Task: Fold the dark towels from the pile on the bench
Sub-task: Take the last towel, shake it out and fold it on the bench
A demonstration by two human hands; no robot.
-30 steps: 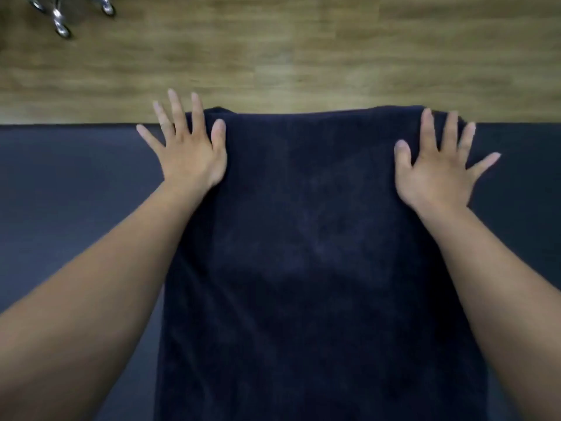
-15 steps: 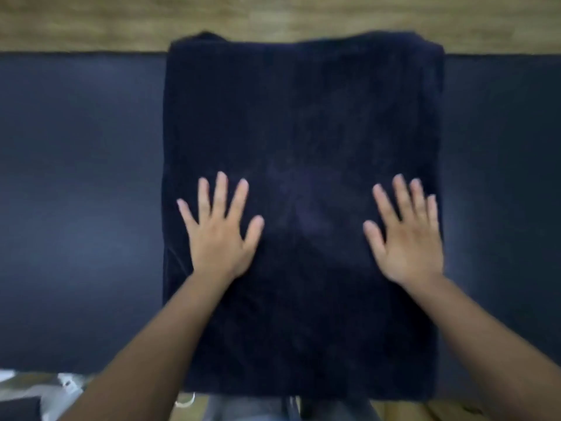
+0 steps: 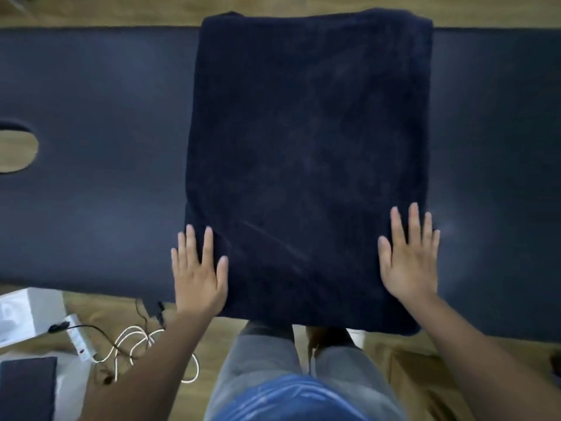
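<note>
A dark navy towel (image 3: 309, 141) lies flat across the dark padded bench (image 3: 97, 117), reaching from the far edge to the near edge and hanging a little over both. My left hand (image 3: 198, 275) presses flat on the towel's near left corner, fingers straight, partly on the bench. At the near right edge my right hand (image 3: 408, 259) lies flat with its fingers spread. Neither hand grips the cloth. A slanted crease runs between the hands. No pile of towels is in view.
The bench has an oval hole (image 3: 15, 147) at the far left. On the wooden floor by my legs lie a white box (image 3: 27, 314), a white cable coil (image 3: 136, 344) with an adapter, and a dark pad (image 3: 27, 387) at lower left.
Both hands slid from the towel's far corners down over its middle to the near corners, staying flat. The view tilted down, so the near bench edge and floor show.
</note>
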